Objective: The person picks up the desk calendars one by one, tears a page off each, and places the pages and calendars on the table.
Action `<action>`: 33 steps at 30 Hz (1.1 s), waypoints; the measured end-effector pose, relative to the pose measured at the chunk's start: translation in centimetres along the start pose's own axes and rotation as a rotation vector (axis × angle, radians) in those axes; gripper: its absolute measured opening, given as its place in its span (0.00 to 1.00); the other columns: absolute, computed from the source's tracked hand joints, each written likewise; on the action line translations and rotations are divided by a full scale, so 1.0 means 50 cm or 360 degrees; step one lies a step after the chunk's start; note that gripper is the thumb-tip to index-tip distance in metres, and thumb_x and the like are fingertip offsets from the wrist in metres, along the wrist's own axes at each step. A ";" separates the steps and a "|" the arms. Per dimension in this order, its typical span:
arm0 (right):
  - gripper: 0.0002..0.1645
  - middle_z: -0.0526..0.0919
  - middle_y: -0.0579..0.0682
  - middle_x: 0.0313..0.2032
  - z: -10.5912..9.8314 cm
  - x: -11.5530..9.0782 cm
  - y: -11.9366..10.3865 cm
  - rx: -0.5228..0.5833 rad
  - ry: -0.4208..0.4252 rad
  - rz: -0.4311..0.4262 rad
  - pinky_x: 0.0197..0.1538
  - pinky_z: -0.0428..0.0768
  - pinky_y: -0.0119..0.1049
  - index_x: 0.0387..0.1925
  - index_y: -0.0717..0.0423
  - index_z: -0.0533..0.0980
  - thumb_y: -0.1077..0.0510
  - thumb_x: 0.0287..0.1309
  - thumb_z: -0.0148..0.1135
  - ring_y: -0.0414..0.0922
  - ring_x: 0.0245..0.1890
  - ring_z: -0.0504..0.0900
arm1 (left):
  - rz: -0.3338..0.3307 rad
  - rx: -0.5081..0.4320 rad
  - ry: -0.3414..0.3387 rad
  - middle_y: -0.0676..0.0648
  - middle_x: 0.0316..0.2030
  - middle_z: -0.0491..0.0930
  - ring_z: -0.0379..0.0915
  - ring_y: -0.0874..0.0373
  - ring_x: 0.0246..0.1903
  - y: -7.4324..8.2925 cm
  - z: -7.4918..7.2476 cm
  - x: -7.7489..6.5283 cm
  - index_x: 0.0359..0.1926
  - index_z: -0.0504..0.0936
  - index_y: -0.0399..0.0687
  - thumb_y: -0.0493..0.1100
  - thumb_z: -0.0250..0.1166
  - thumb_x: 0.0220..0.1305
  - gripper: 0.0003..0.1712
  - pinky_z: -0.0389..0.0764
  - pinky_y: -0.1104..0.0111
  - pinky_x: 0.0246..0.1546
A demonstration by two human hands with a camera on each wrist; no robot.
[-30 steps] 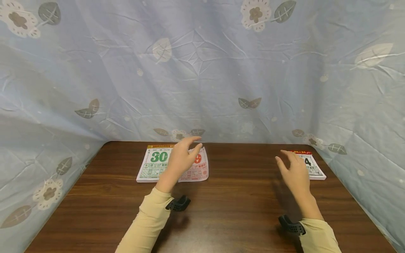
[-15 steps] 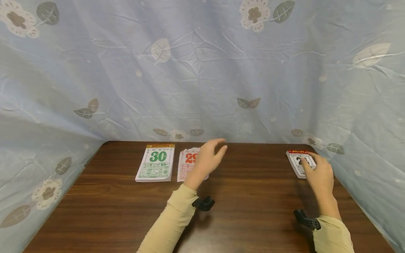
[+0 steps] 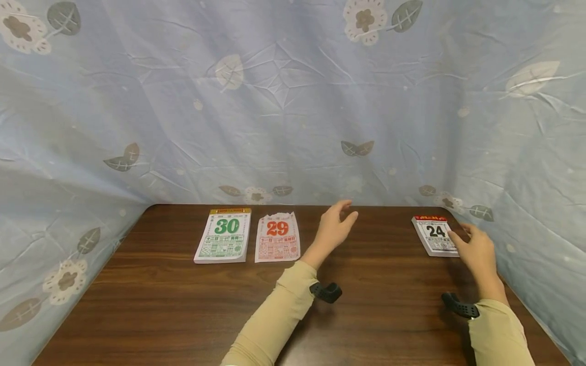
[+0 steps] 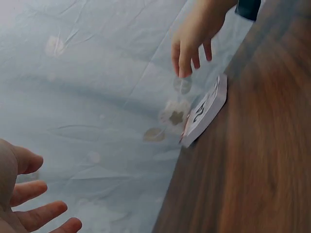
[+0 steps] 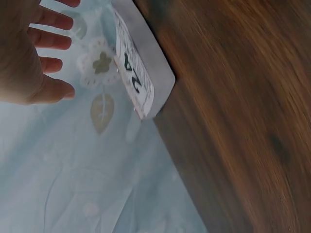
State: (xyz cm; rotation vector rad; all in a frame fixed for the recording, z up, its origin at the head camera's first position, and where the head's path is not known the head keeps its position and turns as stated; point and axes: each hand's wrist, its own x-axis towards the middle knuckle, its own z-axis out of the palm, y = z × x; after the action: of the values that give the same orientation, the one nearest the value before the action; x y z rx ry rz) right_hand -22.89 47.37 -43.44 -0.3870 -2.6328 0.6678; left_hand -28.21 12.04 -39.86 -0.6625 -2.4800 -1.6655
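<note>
At the back right of the table lies a small tear-off calendar [image 3: 435, 233] with a red top strip and a black 24. My right hand [image 3: 477, 251] hovers by its right edge, fingers relaxed and holding nothing. In the right wrist view the fingers [image 5: 53, 41] are spread apart from the calendar [image 5: 138, 73]. My left hand [image 3: 333, 227] is in the air over the middle of the table, loosely bent and without anything in it. Left of it lies a torn-off calendar page [image 3: 277, 239] with a red 29, its top edge ragged.
A larger tear-off calendar [image 3: 223, 236] with a green 30 and a yellow-red top strip lies left of the loose page. The dark wooden table [image 3: 174, 310] meets a flowered pale-blue curtain [image 3: 284, 127] at its back and sides. Each wrist wears a black band [image 3: 326, 292].
Both hands have moved right. The left hand has passed off the calendar and the 29 page, uncovering them. The right hand has passed across the small calendar to its right side.
</note>
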 end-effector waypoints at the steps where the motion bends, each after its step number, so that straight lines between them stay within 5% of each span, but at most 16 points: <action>1: 0.34 0.71 0.78 0.55 0.000 0.004 0.007 -0.0003 -0.0033 0.0004 0.56 0.66 0.66 0.61 0.73 0.66 0.49 0.67 0.55 0.74 0.54 0.68 | -0.0043 -0.0055 -0.0020 0.41 0.63 0.74 0.71 0.45 0.62 0.000 0.009 0.003 0.67 0.69 0.48 0.51 0.55 0.72 0.26 0.75 0.54 0.61; 9: 0.39 0.68 0.79 0.58 -0.004 0.034 0.037 -0.0018 -0.0282 0.0074 0.57 0.65 0.66 0.63 0.75 0.61 0.44 0.69 0.50 0.75 0.57 0.65 | -0.0442 -0.0577 -0.0171 0.46 0.65 0.71 0.68 0.49 0.64 -0.012 0.075 0.031 0.68 0.67 0.57 0.57 0.56 0.70 0.29 0.73 0.52 0.62; 20: 0.33 0.68 0.79 0.58 0.011 0.069 0.067 0.0026 -0.0451 0.0147 0.55 0.68 0.62 0.57 0.77 0.66 0.48 0.69 0.51 0.73 0.55 0.68 | -0.0762 -0.1264 -0.0368 0.38 0.69 0.62 0.59 0.38 0.68 -0.033 0.149 0.063 0.73 0.60 0.47 0.57 0.55 0.71 0.36 0.68 0.46 0.64; 27: 0.31 0.69 0.79 0.57 0.022 0.080 0.078 0.0069 -0.0476 0.0196 0.48 0.73 0.54 0.58 0.78 0.66 0.55 0.65 0.55 0.71 0.54 0.69 | -0.0911 -0.1461 -0.0365 0.35 0.71 0.59 0.58 0.39 0.69 -0.040 0.194 0.080 0.74 0.56 0.45 0.59 0.55 0.70 0.40 0.65 0.44 0.66; 33: 0.30 0.70 0.78 0.57 0.025 0.083 0.084 0.0120 -0.0482 0.0249 0.43 0.73 0.42 0.59 0.78 0.66 0.58 0.63 0.55 0.68 0.53 0.71 | -0.0924 -0.1586 -0.0407 0.33 0.73 0.55 0.53 0.37 0.72 -0.045 0.233 0.088 0.74 0.54 0.43 0.62 0.51 0.71 0.42 0.61 0.43 0.68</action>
State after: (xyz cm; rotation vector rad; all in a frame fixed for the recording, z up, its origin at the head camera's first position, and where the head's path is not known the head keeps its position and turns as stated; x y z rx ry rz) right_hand -26.40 51.93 -45.31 -0.5086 -2.8703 0.9396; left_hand -31.10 23.13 -45.20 -0.1704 -1.9169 -3.2544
